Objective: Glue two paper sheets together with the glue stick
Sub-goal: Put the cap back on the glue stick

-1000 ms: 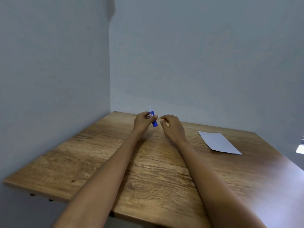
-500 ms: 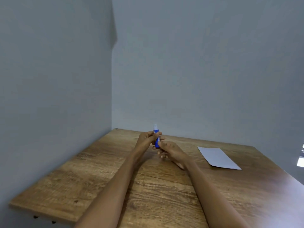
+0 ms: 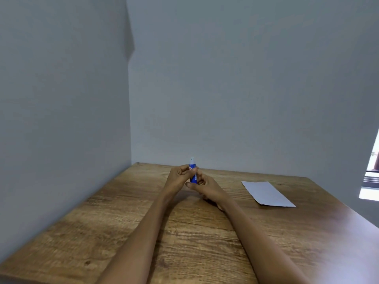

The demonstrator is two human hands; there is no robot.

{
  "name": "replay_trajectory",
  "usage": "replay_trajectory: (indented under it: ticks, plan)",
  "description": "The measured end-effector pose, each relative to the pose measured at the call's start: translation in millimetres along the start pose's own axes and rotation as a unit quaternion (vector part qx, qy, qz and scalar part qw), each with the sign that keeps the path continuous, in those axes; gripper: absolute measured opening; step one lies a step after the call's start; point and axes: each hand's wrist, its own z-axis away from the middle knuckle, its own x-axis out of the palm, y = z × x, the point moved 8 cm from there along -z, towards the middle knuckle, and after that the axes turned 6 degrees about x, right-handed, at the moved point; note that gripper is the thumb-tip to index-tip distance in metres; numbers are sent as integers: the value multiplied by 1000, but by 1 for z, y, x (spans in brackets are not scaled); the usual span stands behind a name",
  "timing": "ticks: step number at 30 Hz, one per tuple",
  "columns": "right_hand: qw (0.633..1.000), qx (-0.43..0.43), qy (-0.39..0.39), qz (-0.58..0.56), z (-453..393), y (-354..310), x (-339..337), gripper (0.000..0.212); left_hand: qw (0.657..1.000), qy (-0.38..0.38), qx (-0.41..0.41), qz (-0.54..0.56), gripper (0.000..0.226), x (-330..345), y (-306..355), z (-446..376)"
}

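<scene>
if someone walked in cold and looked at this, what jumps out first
The blue glue stick draws the eye first: it stands upright near the far middle of the wooden table, pinched by the left hand with the right hand at its lower end. Next comes the white paper, lying flat and untouched off to the right, apart from both hands.
</scene>
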Motion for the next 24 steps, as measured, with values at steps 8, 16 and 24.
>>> replay_trajectory:
  ticks: [8, 16, 24]
  plan:
    - [999, 16, -45, -10, 1, 6, 3, 34, 1000, 19, -6, -10, 14, -9, -8, -4]
    - [996, -25, 79, 40, -2, -6, 1, 23, 1000, 22, 1, -11, 12, -8, -2, -1]
    - [998, -22, -52, 38, -3, 0, 10, 34, 999, 49, -9, 1, 25, -17, -6, 2]
